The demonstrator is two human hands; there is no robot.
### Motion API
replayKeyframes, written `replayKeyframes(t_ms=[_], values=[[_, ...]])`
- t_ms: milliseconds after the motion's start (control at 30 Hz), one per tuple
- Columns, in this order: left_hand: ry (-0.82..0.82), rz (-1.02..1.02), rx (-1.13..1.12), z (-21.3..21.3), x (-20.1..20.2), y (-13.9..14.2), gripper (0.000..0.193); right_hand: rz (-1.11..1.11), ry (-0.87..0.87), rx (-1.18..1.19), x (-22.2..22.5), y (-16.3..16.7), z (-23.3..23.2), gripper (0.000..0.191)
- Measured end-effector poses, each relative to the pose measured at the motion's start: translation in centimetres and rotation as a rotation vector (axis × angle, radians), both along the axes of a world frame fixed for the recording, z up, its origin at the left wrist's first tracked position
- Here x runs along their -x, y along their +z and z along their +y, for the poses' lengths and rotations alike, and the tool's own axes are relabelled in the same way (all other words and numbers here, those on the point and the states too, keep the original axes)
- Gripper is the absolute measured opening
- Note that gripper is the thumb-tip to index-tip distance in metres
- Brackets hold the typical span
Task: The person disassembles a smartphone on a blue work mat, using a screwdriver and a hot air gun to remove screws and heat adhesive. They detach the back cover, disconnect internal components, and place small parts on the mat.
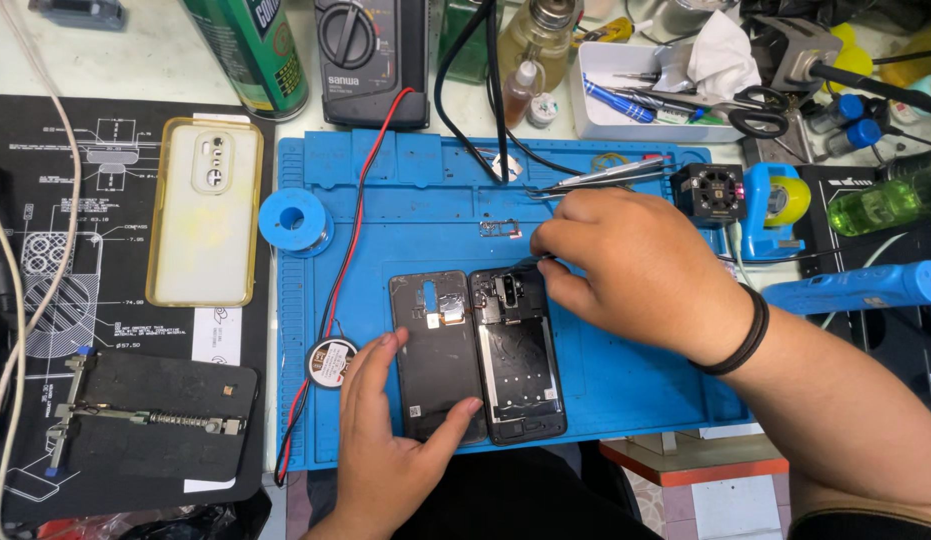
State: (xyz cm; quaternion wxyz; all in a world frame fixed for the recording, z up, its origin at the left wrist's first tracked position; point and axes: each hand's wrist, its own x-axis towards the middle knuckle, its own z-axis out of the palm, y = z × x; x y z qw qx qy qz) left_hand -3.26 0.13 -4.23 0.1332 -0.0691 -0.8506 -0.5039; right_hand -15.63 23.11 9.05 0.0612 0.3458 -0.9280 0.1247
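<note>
Left hand [390,440] lies open, pinning the back cover [435,355]; right hand [625,265] pinches something unseen at the opened phone [517,355]. A slip could tear the linking ribbon cable [463,313].

Green spray can [253,50] top beyond upper edge

My bench is evenly and brightly lit from overhead — shadows stay short and soft, with one faint patch under my right hand [640,270] on the blue silicone work mat [405,190]. The translucent yellow phone case [205,210] carries a pale sheen, near glare. Focus is sharp at centre — the top corners bow outward slightly, and the clutter there looks a little soft.
</note>
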Motion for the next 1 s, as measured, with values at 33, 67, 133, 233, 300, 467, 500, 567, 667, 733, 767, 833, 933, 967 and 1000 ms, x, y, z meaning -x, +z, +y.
replayKeyframes(t_ms=[33, 67, 133, 233, 300, 467, 500, 567, 667, 733, 767, 833, 933, 967, 1000], values=[[-0.002, -0.004, 0.001, 0.0, 0.0, -0.1, 0.089, 0.005, 0.01, -0.005, 0.1, 0.1, -0.1, 0.015], [-0.002, -0.009, 0.002, -0.1, -0.1, -0.1, 0.089, 0.01, 0.021, -0.009, 0.2, 0.1, -0.4, 0.015], [0.007, -0.008, -0.006, -0.1, -0.1, -0.2, 0.088, 0.01, 0.055, -0.031, 0.5, 0.3, -0.9, 0.015], [0.021, 0.001, -0.003, 0.0, -0.1, -0.2, 0.088, -0.037, 0.061, -0.13, 0.9, 0.7, -1.8, 0.015], [0.027, 0.006, 0.004, 0.1, 0.0, -0.1, 0.088, -0.114, -0.004, -0.25, 1.3, 0.9, -2.3, 0.021], [0.031, -0.009, 0.001, 0.0, -0.1, 0.0, 0.087, -0.044, 0.11, -0.128, 2.1, 1.3, -2.5, 0.024], [0.028, -0.007, -0.005, 0.0, 0.0, -0.1, 0.086, -0.018, 0.136, -0.101, 2.1, 1.3, -2.5, 0.028], [0.024, -0.004, -0.017, -0.1, 0.0, -0.1, 0.085, -0.079, -0.025, -0.272, 2.1, 1.1, -2.4, 0.028], [0.018, 0.002, -0.026, -0.1, 0.1, 0.0, 0.084, -0.065, -0.036, -0.3, 2.0, 1.1, -2.2, 0.034], [0.017, -0.006, -0.026, -0.2, 0.1, 0.1, 0.084, -0.069, -0.03, -0.306, 1.9, 1.1, -2.1, 0.035], [0.017, -0.01, -0.027, -0.1, 0.1, 0.1, 0.084, -0.093, -0.06, -0.342, 1.9, 1.1, -2.1, 0.033], [0.015, -0.027, -0.046, -0.1, 0.1, 0.1, 0.085, -0.085, -0.054, -0.341, 1.8, 1.1, -2.1, 0.031], [0.015, -0.032, -0.057, -0.2, 0.0, 0.0, 0.086, -0.042, -0.01, -0.311, 1.7, 1.1, -2.4, 0.032], [0.017, -0.031, -0.059, -0.1, 0.0, 0.0, 0.086, -0.066, -0.036, -0.355, 1.7, 1.1, -2.5, 0.031], [0.019, -0.03, -0.062, -0.2, 0.0, 0.0, 0.086, -0.09, -0.062, -0.397, 1.7, 1.1, -2.6, 0.029]])
